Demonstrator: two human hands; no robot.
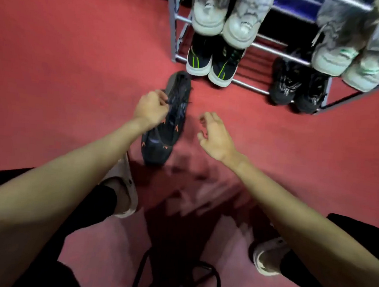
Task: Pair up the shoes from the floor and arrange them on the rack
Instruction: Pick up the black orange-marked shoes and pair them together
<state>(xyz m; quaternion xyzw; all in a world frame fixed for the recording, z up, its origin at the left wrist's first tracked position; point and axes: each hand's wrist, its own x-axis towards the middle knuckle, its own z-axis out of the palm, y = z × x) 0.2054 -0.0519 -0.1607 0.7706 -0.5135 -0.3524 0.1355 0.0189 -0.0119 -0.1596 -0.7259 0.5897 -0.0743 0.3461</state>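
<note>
The left hand [152, 107] grips a dark navy lace-up sneaker with small orange marks [167, 122], its fingers curled into the laces near the tongue. The sneaker hangs toe-up, its toe pointing toward the grey metal-tube shoe rack [276, 52] and stopping just short of the rack's bottom rail; whether its heel touches the red carpeted floor [67, 60] cannot be told through the blur.

The right hand [213, 132] is spread and loose, fingers gently bent, holding nothing, just to the right of the held sneaker and well short of the rack.

On the rack's lowest tier, at its left end, stands a pair of black sneakers with green stripes and white soles [212, 61], toes pointing out toward the person. At the right end of the same tier sits a pair of glossy all-black sneakers [297, 87]. On the tier above, over the green-striped pair, is a pair of pale grey-white sneakers [225, 20]; further right on that tier is a pair of grey and white sneakers with green accents [346, 57], badly blurred.

Nearest the viewer, far from the rack, the person's own feet are in light-coloured shoes [125, 184] with black trousers, and a black looped frame [177, 274] lies at the bottom edge.
</note>
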